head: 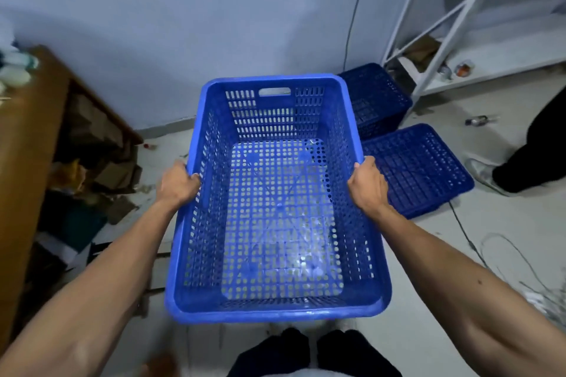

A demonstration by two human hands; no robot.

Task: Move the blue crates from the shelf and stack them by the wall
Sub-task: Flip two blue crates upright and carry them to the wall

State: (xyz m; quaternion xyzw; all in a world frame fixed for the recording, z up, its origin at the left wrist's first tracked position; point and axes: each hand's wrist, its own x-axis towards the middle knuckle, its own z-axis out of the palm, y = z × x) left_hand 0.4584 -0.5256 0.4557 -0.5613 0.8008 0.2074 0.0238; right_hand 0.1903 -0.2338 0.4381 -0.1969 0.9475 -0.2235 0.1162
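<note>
I hold an empty blue perforated crate (277, 309) in front of me, above the floor, its open side up. My left hand (177, 182) grips its left rim and my right hand (369, 182) grips its right rim. Two more blue crates lie upside down on the floor to the right: one (375, 98) against the wall beside the shelf, the other (419, 165) just in front of it. The white metal shelf (459, 18) stands at the upper right.
A brown wooden cabinet (27, 138) with cluttered boxes stands at the left. Another person's dark trouser leg and shoe (520, 162) are at the right. Cables (505, 257) lie on the floor at the right. Small bottles (477, 120) lie near the shelf foot.
</note>
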